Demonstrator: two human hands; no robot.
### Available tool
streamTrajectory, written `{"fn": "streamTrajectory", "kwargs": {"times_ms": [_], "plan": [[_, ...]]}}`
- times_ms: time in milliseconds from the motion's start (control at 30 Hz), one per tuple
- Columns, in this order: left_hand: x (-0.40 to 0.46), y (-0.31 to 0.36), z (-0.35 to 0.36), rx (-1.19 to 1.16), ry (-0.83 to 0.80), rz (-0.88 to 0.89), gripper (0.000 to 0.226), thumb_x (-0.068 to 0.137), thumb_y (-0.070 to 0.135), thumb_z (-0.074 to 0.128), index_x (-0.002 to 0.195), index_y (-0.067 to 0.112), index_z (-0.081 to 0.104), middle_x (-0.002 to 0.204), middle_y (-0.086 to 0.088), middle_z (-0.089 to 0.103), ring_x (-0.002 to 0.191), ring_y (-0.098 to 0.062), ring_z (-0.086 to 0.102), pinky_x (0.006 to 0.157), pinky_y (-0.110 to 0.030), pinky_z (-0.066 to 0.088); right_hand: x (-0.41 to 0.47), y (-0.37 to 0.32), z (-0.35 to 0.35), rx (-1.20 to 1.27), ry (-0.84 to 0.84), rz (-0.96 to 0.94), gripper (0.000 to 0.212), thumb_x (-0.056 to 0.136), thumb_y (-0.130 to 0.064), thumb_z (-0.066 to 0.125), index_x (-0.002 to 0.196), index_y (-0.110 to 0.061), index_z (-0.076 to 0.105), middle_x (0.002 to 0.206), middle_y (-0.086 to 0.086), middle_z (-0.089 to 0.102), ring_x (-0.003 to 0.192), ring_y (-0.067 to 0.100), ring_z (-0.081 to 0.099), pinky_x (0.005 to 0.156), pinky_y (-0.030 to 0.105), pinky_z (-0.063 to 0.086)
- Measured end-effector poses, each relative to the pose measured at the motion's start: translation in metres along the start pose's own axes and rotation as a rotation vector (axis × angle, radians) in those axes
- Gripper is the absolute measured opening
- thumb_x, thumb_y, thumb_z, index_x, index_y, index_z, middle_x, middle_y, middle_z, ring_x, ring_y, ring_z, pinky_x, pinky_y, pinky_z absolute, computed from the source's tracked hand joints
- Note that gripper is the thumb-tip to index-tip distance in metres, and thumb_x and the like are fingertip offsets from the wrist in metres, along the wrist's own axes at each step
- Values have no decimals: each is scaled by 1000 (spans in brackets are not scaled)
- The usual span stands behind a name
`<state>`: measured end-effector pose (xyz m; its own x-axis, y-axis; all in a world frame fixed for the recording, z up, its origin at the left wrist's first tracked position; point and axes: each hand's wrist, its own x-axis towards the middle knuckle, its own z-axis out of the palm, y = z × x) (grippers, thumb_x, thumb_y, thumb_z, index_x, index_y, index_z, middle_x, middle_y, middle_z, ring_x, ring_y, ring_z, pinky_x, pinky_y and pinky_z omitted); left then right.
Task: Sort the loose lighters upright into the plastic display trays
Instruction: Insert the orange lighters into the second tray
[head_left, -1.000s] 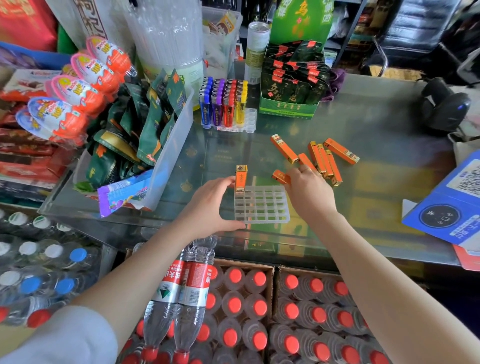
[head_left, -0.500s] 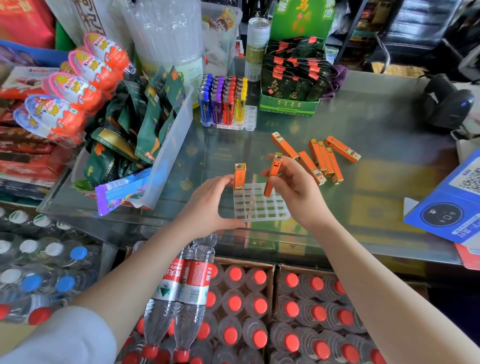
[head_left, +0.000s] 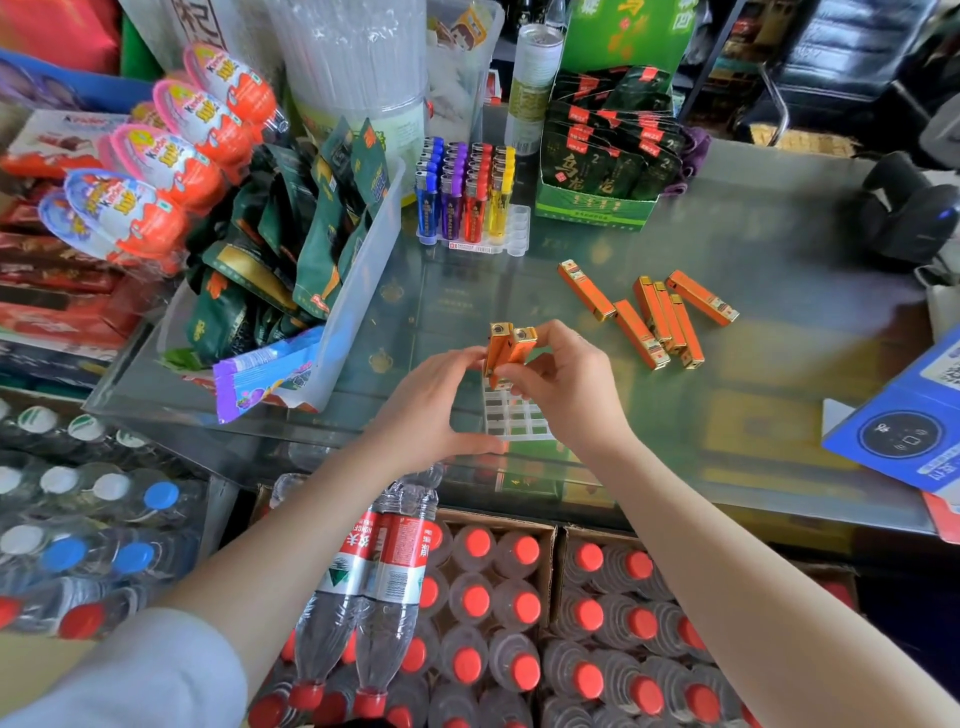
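Note:
A clear gridded plastic tray (head_left: 511, 422) lies on the glass counter near its front edge. One orange lighter (head_left: 496, 349) stands upright at the tray's far left corner. My left hand (head_left: 434, 410) grips the tray's left side, thumb along its front edge and fingertips by that lighter. My right hand (head_left: 563, 387) holds a second orange lighter (head_left: 517, 357) tilted, right beside the standing one, its lower end over the tray's back row. Several loose orange lighters (head_left: 657, 319) lie flat on the glass to the right.
A filled tray of blue, purple, red and yellow lighters (head_left: 465, 200) stands at the back. A clear bin of snack packets (head_left: 358, 291) is on the left, a green tea box (head_left: 597, 208) behind, a blue card stand (head_left: 904, 431) and a black scanner (head_left: 909, 218) on the right.
My right hand picked a lighter off the counter, lifted it, and brought it left to the tray beside the standing lighter. My left hand stayed on the tray.

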<state>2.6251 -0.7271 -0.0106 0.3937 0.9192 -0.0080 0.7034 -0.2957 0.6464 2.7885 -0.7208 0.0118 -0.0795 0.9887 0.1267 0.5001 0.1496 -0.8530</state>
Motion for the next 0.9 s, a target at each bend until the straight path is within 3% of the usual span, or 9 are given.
{"fn": "streamTrajectory", "kwargs": {"times_ms": [133,333,467,600,767,900], "plan": [[0,0,0,3,-4,-9,86,64,43,76,134,21,32,138,3,41,125,-13,36,99,-23,24,-4,-3,2,-74,22,-70,16,77,-12,71,85,-7,58,79,3,62,59,1,60,56,6,45],[0,0,-1,-13,-1,-13,86,62,42,78,133,21,34,137,3,42,125,-14,36,101,-27,27,-4,-4,-1,-80,-7,-90,8,80,-5,66,86,-6,60,82,11,67,59,9,65,60,11,51],[-1,-1,0,-11,-14,-19,85,63,43,77,134,24,33,138,5,41,126,-13,34,100,-25,26,3,-3,-12,-146,-36,-115,15,76,-9,71,88,-2,65,79,8,69,65,14,65,65,20,55],[-4,3,-1,31,5,-29,86,63,45,75,134,23,32,137,0,42,125,-15,37,98,-29,33,-2,-1,-7,-175,-20,-189,15,73,-8,73,84,-1,66,74,3,64,60,7,57,62,7,45],[-4,5,-6,69,2,-51,88,61,46,76,133,24,32,135,-2,43,122,-16,40,94,-27,34,0,-1,-5,-263,-73,-231,16,76,-12,72,84,0,64,77,8,63,63,16,53,57,13,39],[-1,6,-10,49,-27,-58,87,59,46,77,132,25,34,136,1,42,122,-13,39,95,-23,30,6,0,-8,-401,-109,-281,19,78,-18,70,79,-2,59,72,0,52,59,18,45,53,13,30]]}}
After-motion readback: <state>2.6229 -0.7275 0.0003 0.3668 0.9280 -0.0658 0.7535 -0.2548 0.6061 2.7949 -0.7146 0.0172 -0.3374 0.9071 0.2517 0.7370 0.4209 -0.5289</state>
